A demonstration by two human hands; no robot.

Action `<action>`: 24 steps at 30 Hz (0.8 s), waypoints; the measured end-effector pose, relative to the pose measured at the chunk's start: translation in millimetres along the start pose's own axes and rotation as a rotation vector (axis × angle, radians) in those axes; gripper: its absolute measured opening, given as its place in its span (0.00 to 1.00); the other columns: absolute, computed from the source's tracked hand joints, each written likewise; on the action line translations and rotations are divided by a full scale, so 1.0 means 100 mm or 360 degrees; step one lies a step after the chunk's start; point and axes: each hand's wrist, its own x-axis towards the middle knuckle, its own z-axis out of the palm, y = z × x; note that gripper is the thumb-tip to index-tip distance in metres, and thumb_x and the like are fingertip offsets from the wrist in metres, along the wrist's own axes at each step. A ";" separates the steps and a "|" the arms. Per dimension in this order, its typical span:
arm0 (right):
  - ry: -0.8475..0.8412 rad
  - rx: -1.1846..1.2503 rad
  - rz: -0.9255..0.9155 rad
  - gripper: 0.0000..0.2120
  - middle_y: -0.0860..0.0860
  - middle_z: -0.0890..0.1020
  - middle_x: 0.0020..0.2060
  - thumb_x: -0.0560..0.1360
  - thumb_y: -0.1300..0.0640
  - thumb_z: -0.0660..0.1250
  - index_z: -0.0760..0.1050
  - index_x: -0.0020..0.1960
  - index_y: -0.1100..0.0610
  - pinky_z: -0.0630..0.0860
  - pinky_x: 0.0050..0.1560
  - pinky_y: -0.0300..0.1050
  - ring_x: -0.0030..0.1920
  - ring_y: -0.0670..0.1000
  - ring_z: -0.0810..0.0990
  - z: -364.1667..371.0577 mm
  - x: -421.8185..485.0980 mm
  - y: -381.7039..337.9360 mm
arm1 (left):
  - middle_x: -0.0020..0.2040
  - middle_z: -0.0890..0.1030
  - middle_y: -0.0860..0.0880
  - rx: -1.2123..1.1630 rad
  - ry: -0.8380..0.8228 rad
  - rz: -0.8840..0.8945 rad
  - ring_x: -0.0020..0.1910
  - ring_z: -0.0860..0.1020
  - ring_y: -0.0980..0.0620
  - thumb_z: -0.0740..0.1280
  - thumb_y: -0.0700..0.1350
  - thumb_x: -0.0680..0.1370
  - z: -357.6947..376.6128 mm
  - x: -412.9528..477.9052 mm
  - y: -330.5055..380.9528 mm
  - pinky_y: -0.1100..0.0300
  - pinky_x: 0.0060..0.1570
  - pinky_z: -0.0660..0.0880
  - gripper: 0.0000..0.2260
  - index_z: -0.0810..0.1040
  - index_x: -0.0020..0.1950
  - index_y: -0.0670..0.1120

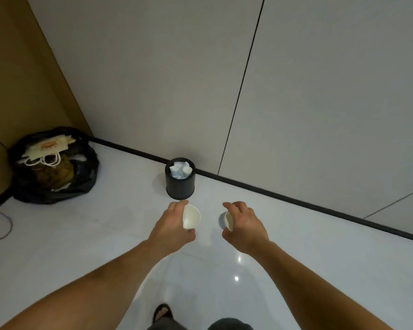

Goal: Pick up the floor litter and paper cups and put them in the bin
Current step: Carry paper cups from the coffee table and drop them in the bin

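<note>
Left paper cup (191, 216) gripped between fingers and thumb of the left hand (171, 226); right paper cup (228, 220) likewise gripped in the right hand (246, 226). Both are held above the floor (296, 258), near the black bin (180, 186), already holding white litter (180, 170). Judged late: the two cups remain to drop in. Black rubbish bag (81, 177) stands well apart.

Hands: left hand (173, 226) and right hand (244, 226) each grip a paper cup (191, 216); open gap between them.
Approach: bare floor (210, 196) up to the bin (180, 186), nothing in the way.
Bin mouth: packed with white litter (180, 171) to the rim.
Behind bin: wall (153, 91), just beside.
Far left: black bag (55, 182) and cable (0, 225), well apart.
</note>
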 end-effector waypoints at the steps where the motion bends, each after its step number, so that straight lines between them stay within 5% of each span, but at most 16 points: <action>1: 0.0021 0.0008 -0.0027 0.36 0.48 0.65 0.71 0.72 0.50 0.71 0.58 0.75 0.45 0.74 0.61 0.46 0.66 0.53 0.67 -0.03 0.21 -0.06 | 0.68 0.65 0.51 0.0018 0.0021 0.0015 0.63 0.69 0.48 0.74 0.50 0.68 -0.11 0.21 -0.05 0.56 0.58 0.72 0.37 0.59 0.73 0.52; 24: -0.0263 0.0060 -0.0277 0.36 0.50 0.67 0.68 0.71 0.49 0.72 0.59 0.74 0.47 0.73 0.60 0.47 0.65 0.55 0.69 -0.26 4.56 -0.28 | 0.65 0.66 0.48 0.0002 0.0104 -0.0293 0.57 0.71 0.49 0.75 0.47 0.67 -0.95 4.05 -0.46 0.59 0.51 0.72 0.36 0.62 0.71 0.50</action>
